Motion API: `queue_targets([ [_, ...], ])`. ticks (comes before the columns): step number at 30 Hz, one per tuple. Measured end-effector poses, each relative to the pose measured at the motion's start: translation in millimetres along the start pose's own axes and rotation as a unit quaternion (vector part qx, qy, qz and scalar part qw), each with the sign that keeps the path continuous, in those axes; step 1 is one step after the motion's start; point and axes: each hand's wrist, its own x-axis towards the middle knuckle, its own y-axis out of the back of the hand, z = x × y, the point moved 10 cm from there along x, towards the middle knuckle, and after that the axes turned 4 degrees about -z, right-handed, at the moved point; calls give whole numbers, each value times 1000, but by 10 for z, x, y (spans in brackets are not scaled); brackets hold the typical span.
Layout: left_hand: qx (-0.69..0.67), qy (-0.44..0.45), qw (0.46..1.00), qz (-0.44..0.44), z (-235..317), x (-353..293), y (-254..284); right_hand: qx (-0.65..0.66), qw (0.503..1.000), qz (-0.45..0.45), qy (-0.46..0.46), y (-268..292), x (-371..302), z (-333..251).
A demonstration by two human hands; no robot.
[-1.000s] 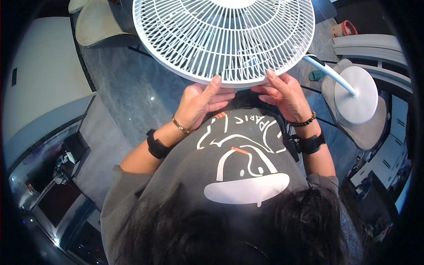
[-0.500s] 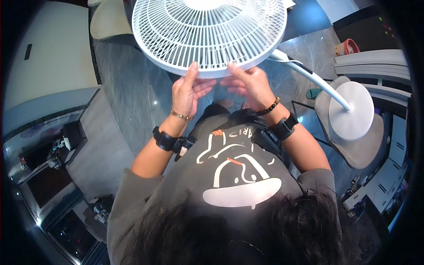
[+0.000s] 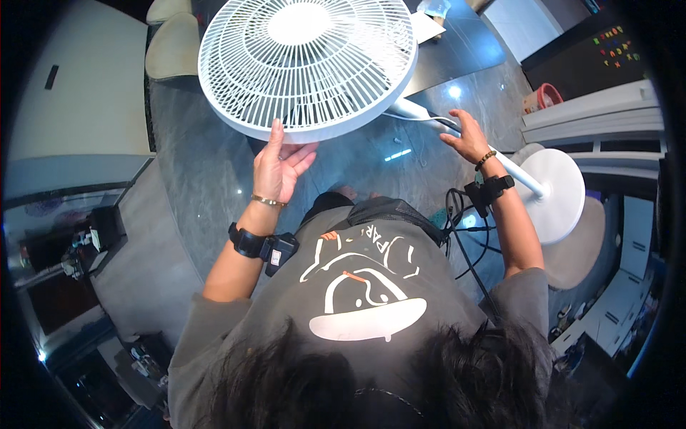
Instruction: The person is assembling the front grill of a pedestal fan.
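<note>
Fan head [image 3: 304, 79]: white, round, upper middle of view
Grille [image 3: 339, 86]: radial slats, bright centre, front showing
Pole [image 3: 524, 176]: slim, white, slanting down rightward from behind head
Base [image 3: 561, 204]: flat white disc, pole's far end

A fan head [image 3: 307, 68] fills twelve o'clock, with the person's left hand [image 3: 277, 170] on its rim near the fan's own six. At two, the right hand [image 3: 468, 137] is at the pole [image 3: 525, 177], contact unclear; the pole slants from behind the fan head toward four, meeting its base [image 3: 561, 204] at three. A chair [image 3: 575, 261], partly hidden by the base, sits toward four. A table [image 3: 461, 61] lies at one, a tub [image 3: 543, 99] at two, two more chairs [image 3: 174, 46] between ten and eleven.
</note>
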Motion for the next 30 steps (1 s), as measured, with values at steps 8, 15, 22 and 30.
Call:
queue_targets([
  [8,14,48,998,-30,-73,-4,-256,-34,992,-122,10,-490,423,-517],
  [15,27,0,999,24,-24,-18,-197,572,815,-83,-47,-428,560,-839],
  [22,10,-8,999,37,10,36,-345,521,847,-106,-12,-135,747,-1308],
  [30,-52,3,999,5,-84,191,-643,604,787,-116,-36,-126,753,-1584],
])
